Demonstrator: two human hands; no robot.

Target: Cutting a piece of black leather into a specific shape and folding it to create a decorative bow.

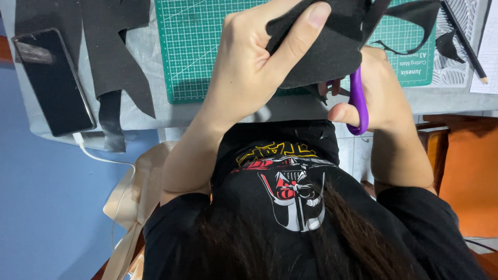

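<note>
Even, bright indoor lighting, soft shadow under the hands, faint glare on phone screen (54, 80) at far left, near hair slightly soft, slight wide-angle edge stretch.

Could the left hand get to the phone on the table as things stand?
Probably not right away: the left hand is pinching the black felt. The path to the phone looks open, with only black scraps between.

Phone (54, 83) w/ cable left; green mat (202, 46); pencil (467, 44) right.

Single head view looks steeply down, close over the table edge (140, 116) and lap
</note>
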